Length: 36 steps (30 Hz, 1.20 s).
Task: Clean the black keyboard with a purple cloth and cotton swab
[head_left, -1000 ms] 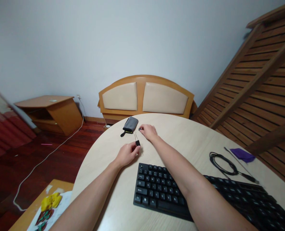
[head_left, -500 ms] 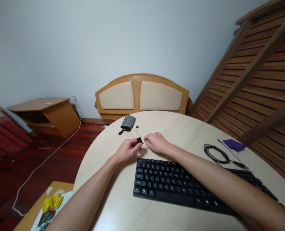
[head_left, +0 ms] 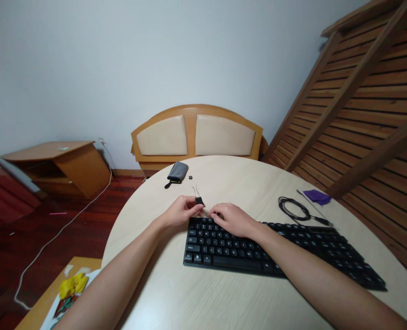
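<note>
My left hand (head_left: 183, 211) is closed in a pinch on a black binder clip (head_left: 198, 200), whose wire arms point up and away. Its fingers are just beyond the upper left corner of the black keyboard (head_left: 231, 261). My right hand (head_left: 233, 219) is curled over the keyboard's top row, its thumb and forefinger drawn together close to the clip. A thin, pale bit shows between the two hands, too small to name. Whether the right fingertips hold anything is hidden.
Past the hands lie a grey pouch (head_left: 178, 172) and a tiny dark block (head_left: 190, 177). A coiled black cable (head_left: 294, 210), a thin rod (head_left: 311, 202) and a purple cloth (head_left: 317, 197) lie at the right of the round table (head_left: 148, 293).
My right hand has come back toward me and now lies over the keyboard's top edge. The left hand still pinches the binder clip. The view has shifted slightly.
</note>
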{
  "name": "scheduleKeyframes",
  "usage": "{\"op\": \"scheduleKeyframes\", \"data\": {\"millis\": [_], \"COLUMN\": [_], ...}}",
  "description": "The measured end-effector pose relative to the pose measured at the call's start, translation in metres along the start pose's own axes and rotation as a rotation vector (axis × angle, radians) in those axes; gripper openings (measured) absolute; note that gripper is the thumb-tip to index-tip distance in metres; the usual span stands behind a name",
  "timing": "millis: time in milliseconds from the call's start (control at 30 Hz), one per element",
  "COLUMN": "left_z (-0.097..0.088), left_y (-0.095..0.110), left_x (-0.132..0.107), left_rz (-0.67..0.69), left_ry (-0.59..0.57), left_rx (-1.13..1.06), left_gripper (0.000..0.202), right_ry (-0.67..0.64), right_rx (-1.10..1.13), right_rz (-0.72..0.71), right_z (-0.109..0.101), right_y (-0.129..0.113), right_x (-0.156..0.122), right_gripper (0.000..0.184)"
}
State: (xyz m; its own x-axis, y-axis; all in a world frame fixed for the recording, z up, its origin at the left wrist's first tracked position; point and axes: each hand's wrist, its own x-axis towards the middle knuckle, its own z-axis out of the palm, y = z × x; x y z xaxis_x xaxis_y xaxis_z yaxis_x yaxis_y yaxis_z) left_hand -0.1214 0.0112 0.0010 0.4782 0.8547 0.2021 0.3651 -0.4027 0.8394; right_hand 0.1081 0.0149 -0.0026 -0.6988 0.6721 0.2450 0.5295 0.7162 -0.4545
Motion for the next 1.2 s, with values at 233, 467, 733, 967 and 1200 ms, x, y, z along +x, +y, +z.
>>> {"op": "scheduleKeyframes", "data": {"millis": [233, 467, 733, 967, 1200], "left_z": [-0.0004, -0.0014, -0.0032, -0.0028, -0.0023], "left_y": [0.0017, -0.0012, 0.0028, -0.0020, -0.0013], "left_x": [-0.0009, -0.0001, -0.0017, -0.0006, 0.0005], "left_rz": [-0.032, -0.030, -0.017, -0.057, -0.095], "left_ry": [-0.016, -0.038, -0.063, -0.055, -0.081], "left_rx": [-0.025, 0.014, 0.072, 0.024, -0.088], "left_gripper": [0.046, 0.047, 0.044, 0.047, 0.049], "right_ry": [-0.011, -0.006, -0.002, 0.037, 0.052], "right_rx": [-0.013, -0.036, 0.005, 0.003, -0.010], "right_rz": [-0.056, -0.081, -0.110, -0.118, -0.120], "right_z": [0.0002, 0.0008, 0.0011, 0.0027, 0.0044], "right_y": [0.0025, 0.0035, 0.0041, 0.0037, 0.0020], "right_x": [-0.0019, -0.0039, -0.0039, -0.0034, -0.0056], "right_gripper": [0.023, 0.024, 0.023, 0.021, 0.020]}}
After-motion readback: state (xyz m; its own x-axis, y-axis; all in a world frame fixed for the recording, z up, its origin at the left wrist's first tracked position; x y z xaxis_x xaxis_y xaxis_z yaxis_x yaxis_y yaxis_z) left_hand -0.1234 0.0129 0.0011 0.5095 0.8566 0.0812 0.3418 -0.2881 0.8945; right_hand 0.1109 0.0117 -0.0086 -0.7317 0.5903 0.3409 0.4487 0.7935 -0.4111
